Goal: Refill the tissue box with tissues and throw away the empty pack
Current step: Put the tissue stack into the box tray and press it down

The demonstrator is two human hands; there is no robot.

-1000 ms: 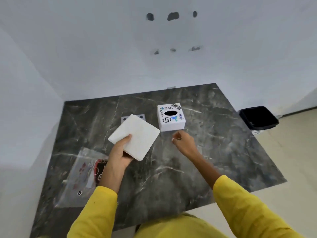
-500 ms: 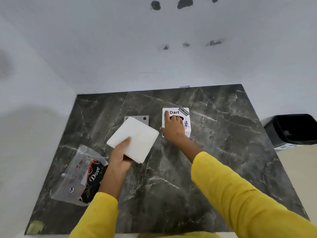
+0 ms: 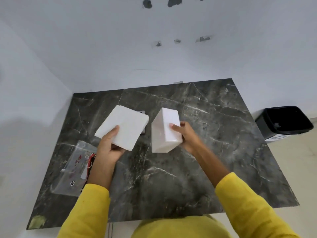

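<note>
At frame centre, above a dark marble table (image 3: 171, 177), the left hand (image 3: 109, 148) grips a white tissue stack (image 3: 123, 127); the right hand (image 3: 188, 136) clasps the plain white tissue box (image 3: 165, 131), tilted, its printed top hidden.

White tissues (image 3: 123, 127), white box (image 3: 165, 131), blk marble table (image 3: 214, 134).

Tissue stack (image 3: 122, 127) left of tissue box (image 3: 165, 130), empty pack (image 3: 75, 167) farther left.

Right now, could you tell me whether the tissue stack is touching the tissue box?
Apart. The head view shows dark countertop between the tissue stack and the tissue box.
</note>
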